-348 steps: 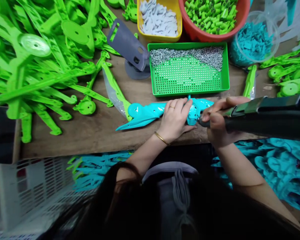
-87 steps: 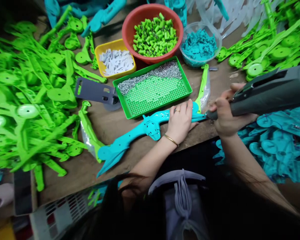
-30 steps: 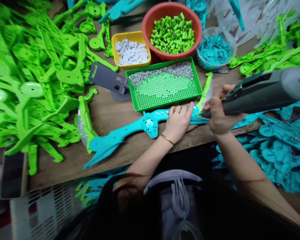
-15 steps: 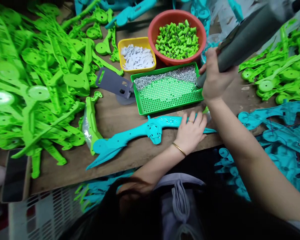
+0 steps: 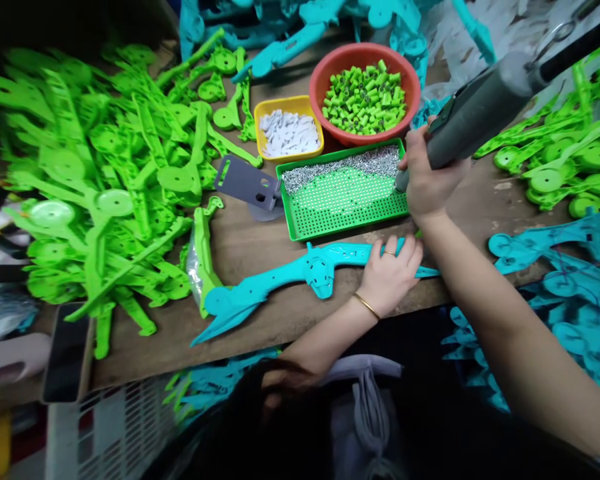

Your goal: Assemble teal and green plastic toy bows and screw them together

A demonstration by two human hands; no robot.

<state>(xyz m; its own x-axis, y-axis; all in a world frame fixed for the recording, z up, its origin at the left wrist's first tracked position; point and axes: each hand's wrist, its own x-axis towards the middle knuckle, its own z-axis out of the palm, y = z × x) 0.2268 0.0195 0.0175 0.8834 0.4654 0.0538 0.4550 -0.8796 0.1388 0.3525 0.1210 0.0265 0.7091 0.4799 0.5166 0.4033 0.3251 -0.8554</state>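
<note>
In my right hand (image 5: pixel 433 177) is a grey power screwdriver (image 5: pixel 480 110), held with the fingers wrapped around its body. Its nose points down at the right end of a green perforated tray (image 5: pixel 345 230) holding small silver screws (image 5: pixel 343 167). My left hand (image 5: pixel 393 270) rests over the right part of a turquoise plastic piece (image 5: pixel 275 277), shaped like a bow or toy crossbow half, its fingers bent over the far edge. That piece lies flat along the table's front edge.
Behind the tray stand a red bowl (image 5: pixel 316 100) of green cylinders and a yellow box (image 5: pixel 263 143) of pale pieces. Bright green parts (image 5: pixel 110 200) heap at left; more green (image 5: pixel 555 167) and turquoise parts (image 5: pixel 560 240) lie right. A phone (image 5: pixel 67 353) sits front left.
The view has shifted, so the table's contents appear further right and slightly lower. The screwdriver's nose stays by the tray's right end, and my left hand stays on the turquoise piece.
</note>
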